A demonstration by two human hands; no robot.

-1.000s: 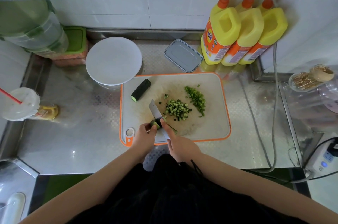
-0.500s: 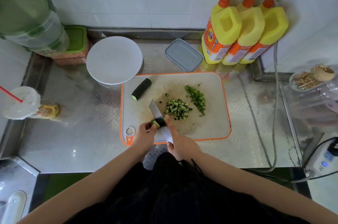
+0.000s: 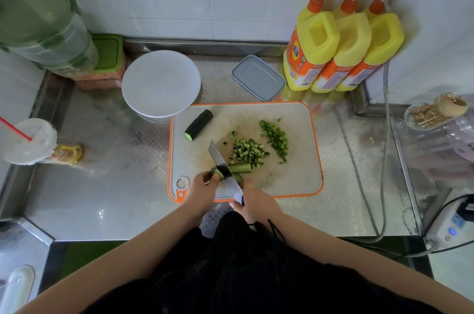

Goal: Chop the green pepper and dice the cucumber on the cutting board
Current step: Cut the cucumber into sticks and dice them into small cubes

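Observation:
An orange-rimmed white cutting board (image 3: 302, 134) lies on the steel counter. A pile of diced cucumber (image 3: 247, 151) sits at its middle, with chopped green pepper (image 3: 275, 138) to the right. A dark cucumber chunk (image 3: 198, 125) rests at the board's far left corner. My left hand (image 3: 202, 189) pins cucumber strips (image 3: 242, 168) at the board's near edge. My right hand (image 3: 254, 202) grips a knife (image 3: 218, 157), whose blade lies across those strips and points away to the left.
A white round lid (image 3: 161, 83) on a container touches the board's far left corner. A grey lidded box (image 3: 258, 78) and three yellow pump bottles (image 3: 338, 47) stand behind. A lidded cup with red straw (image 3: 28, 140) is far left. Cables (image 3: 359, 180) run right.
The cucumber strips now show longer to the right of the blade, and the knife sits across them closer to my left hand's fingers. Both hands stay at the board's near edge.

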